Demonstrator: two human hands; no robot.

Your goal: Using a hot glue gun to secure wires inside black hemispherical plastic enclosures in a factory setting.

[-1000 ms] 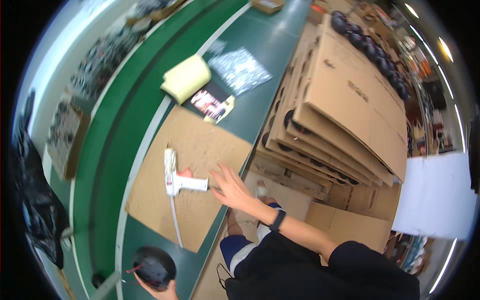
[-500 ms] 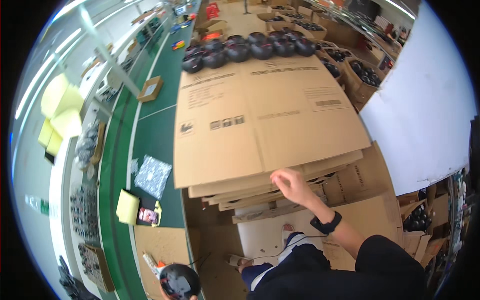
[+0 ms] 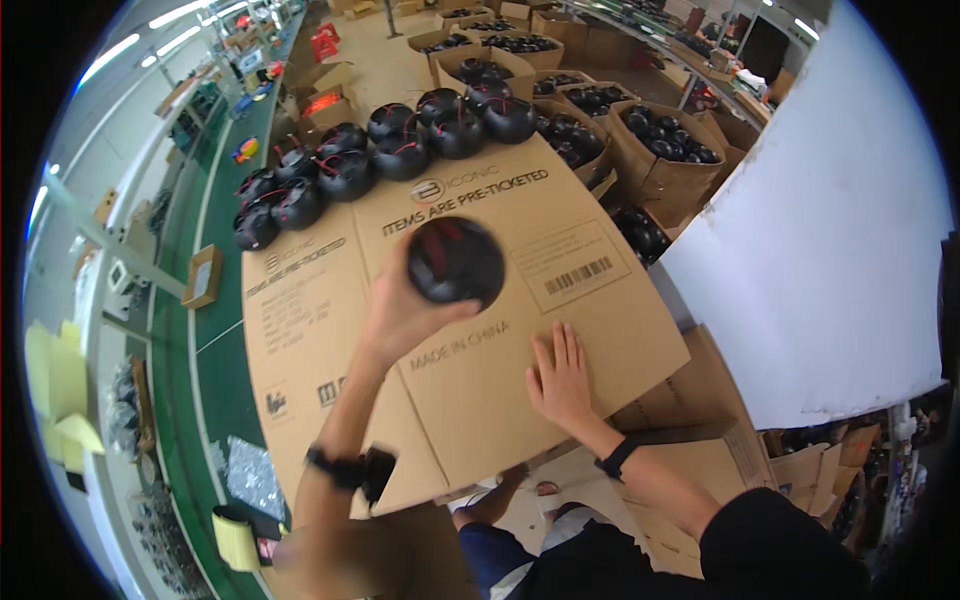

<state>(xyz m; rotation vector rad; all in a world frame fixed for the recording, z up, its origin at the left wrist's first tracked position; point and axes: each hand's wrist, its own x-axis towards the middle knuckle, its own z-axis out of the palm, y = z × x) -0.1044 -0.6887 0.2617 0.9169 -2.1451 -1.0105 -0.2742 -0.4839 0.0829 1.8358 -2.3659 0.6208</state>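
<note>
My left hand (image 3: 398, 318) grips a black round housing (image 3: 462, 265) with red wire on it, held up above the cardboard. The fingers on its far side are partly hidden. My right hand (image 3: 562, 388) lies flat on the flattened cardboard (image 3: 490, 420), fingers stretched out, holding nothing. Beyond both hands, several similar black round housings (image 3: 402, 155) with red wires stand in two rows along the far edge of the cardboard.
A green workbench (image 3: 215, 375) runs along the left, bearing a small open carton (image 3: 203, 277) and a bubble-wrap bag (image 3: 255, 472). Boxes full of black round parts (image 3: 665, 150) stand at the far right. A white panel (image 3: 810, 270) rises on the right.
My left hand has brought the black housing from the bench at lower left up over the cardboard. My right hand has moved from the cardboard's near edge onto its top. The view has shifted.
</note>
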